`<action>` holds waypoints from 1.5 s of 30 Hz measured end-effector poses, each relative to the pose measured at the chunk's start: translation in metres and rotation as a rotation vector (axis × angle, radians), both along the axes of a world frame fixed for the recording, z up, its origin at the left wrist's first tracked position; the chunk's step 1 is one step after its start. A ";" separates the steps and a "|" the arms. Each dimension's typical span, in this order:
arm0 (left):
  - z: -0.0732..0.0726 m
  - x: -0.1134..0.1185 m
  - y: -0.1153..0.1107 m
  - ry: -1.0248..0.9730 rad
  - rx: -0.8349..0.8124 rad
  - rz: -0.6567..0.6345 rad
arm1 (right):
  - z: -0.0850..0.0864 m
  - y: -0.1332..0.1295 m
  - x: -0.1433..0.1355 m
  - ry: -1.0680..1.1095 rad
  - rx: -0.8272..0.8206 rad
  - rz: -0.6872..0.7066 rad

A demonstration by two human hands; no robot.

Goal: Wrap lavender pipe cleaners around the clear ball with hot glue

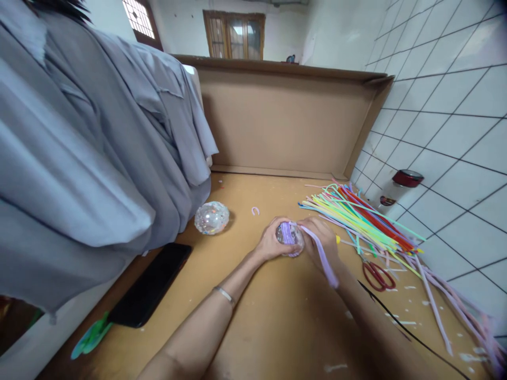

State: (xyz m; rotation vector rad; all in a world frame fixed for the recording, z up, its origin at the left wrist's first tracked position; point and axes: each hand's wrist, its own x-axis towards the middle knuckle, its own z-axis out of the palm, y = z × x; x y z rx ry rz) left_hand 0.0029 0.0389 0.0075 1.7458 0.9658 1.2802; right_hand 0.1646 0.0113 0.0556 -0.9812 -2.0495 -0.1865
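My left hand (271,240) is wrapped round the side of a small clear ball (298,244) partly covered with purple fuzzy strips. At the ball's right side, my right hand (321,240) is closed on a purple pipe cleaner (321,253), whose loose end hangs down over the wrist. The fingertips of the right hand are partly hidden. A larger clear faceted bowl (212,217) stands on the brown tabletop to the left. Between bowl and hands lies a small curved pink piece (255,211).
Many coloured pipe cleaners (360,219) lie at the right, beside red-handled scissors (379,276) and a red-lidded jar (400,190). A black phone (151,285) rests at the left near grey cloth (99,137). A cardboard panel (285,124) stands behind.
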 end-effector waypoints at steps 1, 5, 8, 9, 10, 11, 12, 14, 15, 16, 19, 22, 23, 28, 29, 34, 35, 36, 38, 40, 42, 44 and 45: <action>0.000 0.000 0.000 -0.004 -0.004 0.005 | 0.000 0.002 -0.001 0.003 -0.017 -0.002; -0.001 -0.001 0.000 -0.011 -0.034 0.021 | 0.001 0.004 0.001 -0.019 -0.100 0.017; -0.001 0.000 0.000 -0.016 -0.031 0.019 | 0.000 0.001 0.002 -0.007 -0.147 0.021; -0.002 0.000 0.000 -0.017 -0.024 0.017 | 0.000 0.000 0.002 -0.001 -0.153 0.018; -0.002 0.000 0.000 -0.018 -0.017 0.014 | -0.001 -0.001 0.002 0.003 -0.153 0.013; -0.002 0.000 0.000 -0.019 -0.010 0.011 | -0.001 -0.001 0.001 0.003 -0.147 0.008; -0.003 0.000 0.000 -0.021 -0.005 0.009 | -0.002 -0.001 0.000 0.001 -0.141 0.002; -0.002 0.000 0.001 -0.022 0.002 0.007 | -0.002 -0.002 -0.001 -0.013 -0.142 -0.011; -0.002 0.000 0.001 -0.023 0.002 0.007 | -0.002 -0.002 -0.001 -0.028 -0.144 -0.010; -0.001 0.000 0.000 -0.026 0.001 0.008 | -0.002 -0.003 -0.001 -0.048 -0.142 -0.006; 0.001 -0.001 0.000 -0.024 -0.016 0.009 | 0.000 -0.005 -0.002 -0.099 -0.126 0.002; 0.003 -0.001 -0.001 -0.013 -0.028 0.008 | 0.002 -0.006 -0.003 -0.116 -0.138 0.003; 0.003 -0.001 -0.001 -0.010 -0.027 0.006 | 0.003 -0.007 -0.004 -0.120 -0.148 0.000; 0.001 -0.002 0.001 -0.009 0.003 -0.001 | 0.005 -0.008 -0.006 -0.144 -0.139 -0.006; 0.000 -0.002 0.001 -0.009 0.010 0.000 | 0.004 -0.008 -0.006 -0.143 -0.136 0.000; 0.000 -0.002 0.002 -0.005 0.017 0.009 | 0.000 -0.006 -0.007 -0.145 -0.104 0.009; 0.001 -0.002 0.002 -0.003 0.010 0.013 | 0.000 -0.006 -0.006 -0.142 -0.101 0.014; 0.002 -0.003 0.002 0.000 0.002 0.015 | 0.000 -0.006 -0.006 -0.141 -0.103 0.019; 0.003 -0.003 0.001 0.005 -0.016 0.014 | 0.000 -0.006 -0.006 -0.145 -0.106 0.023; 0.005 -0.004 0.000 0.004 -0.041 0.001 | 0.002 -0.007 -0.005 -0.154 -0.098 0.026; 0.005 -0.004 0.000 -0.005 -0.069 -0.019 | 0.003 -0.008 -0.005 -0.157 -0.091 0.034; 0.006 -0.004 0.000 -0.005 -0.087 -0.036 | 0.002 -0.008 -0.006 -0.144 -0.071 0.044; 0.006 -0.005 0.000 -0.001 -0.093 -0.041 | 0.000 -0.007 -0.006 -0.132 -0.055 0.047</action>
